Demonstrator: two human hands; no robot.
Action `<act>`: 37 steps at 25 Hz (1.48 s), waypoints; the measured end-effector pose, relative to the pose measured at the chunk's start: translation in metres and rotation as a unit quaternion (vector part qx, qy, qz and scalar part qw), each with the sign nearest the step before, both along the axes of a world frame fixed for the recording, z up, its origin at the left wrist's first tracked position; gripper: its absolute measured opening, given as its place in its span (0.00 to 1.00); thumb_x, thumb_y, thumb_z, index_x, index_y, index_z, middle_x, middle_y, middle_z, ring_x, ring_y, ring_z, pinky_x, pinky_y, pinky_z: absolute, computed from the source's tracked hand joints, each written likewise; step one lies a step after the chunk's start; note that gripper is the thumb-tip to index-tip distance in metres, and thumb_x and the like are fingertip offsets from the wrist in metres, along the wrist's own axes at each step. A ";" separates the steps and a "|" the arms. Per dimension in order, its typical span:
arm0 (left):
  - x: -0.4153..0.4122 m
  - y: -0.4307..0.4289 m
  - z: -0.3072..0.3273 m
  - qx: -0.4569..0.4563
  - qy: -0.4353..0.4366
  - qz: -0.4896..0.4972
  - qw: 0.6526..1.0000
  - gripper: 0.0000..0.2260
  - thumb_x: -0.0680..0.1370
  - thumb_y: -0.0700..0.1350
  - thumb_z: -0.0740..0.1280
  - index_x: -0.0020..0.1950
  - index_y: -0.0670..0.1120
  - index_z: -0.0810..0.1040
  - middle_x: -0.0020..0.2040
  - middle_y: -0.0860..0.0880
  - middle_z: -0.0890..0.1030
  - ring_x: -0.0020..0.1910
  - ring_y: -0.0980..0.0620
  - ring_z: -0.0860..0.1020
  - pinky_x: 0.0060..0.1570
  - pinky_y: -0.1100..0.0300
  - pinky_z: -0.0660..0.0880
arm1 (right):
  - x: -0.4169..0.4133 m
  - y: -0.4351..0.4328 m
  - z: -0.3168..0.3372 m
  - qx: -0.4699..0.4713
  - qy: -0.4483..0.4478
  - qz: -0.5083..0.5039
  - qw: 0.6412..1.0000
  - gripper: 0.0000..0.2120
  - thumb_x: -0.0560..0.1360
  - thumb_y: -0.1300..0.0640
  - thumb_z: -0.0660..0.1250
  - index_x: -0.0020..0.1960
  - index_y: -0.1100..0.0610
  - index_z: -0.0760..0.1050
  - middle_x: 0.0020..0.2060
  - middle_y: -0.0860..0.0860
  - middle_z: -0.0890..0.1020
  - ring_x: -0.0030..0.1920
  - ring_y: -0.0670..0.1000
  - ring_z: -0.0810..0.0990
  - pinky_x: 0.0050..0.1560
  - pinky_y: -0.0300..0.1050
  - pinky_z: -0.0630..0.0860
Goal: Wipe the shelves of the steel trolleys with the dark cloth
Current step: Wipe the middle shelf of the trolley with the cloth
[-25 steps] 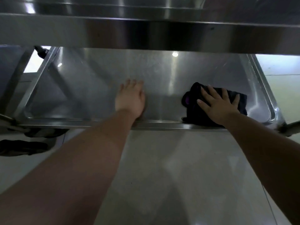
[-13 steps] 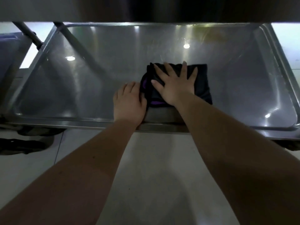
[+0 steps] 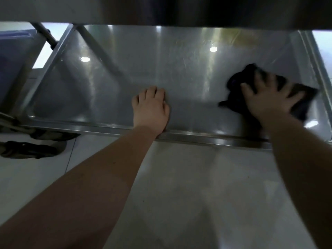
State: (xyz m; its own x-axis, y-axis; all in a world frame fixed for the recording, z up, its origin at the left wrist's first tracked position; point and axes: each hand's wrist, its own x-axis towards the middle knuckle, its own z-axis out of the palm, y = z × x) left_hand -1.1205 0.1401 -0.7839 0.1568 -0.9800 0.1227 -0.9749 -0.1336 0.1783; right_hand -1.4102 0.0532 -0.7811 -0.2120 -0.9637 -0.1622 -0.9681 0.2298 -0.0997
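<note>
The lower steel shelf (image 3: 179,72) of the trolley spreads across the view, below an upper shelf (image 3: 161,9). The dark cloth (image 3: 239,81) lies bunched at the shelf's right end, blurred by motion. My right hand (image 3: 269,103) presses flat on it with spread fingers. My left hand (image 3: 150,108) rests on the shelf near its front rim, at the middle, fingers slightly bent and holding nothing.
A raised rim (image 3: 215,139) borders the shelf at the front and sides. A second trolley shelf (image 3: 14,56) stands at the left. A dark caster (image 3: 30,150) sits on the pale tiled floor (image 3: 179,194) below.
My right hand slid the cloth from the shelf's middle, beside my left hand, out to the right end. The left hand stayed in place.
</note>
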 end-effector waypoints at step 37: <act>-0.044 -0.002 0.058 0.029 -0.132 -0.259 0.956 0.14 0.81 0.45 0.60 0.65 0.43 0.74 0.62 0.42 0.72 0.64 0.41 0.66 0.62 0.51 0.58 | 0.080 0.094 0.067 -0.068 0.055 0.249 0.964 0.13 0.79 0.56 0.63 0.62 0.59 0.72 0.59 0.58 0.72 0.61 0.61 0.67 0.58 0.53 0.65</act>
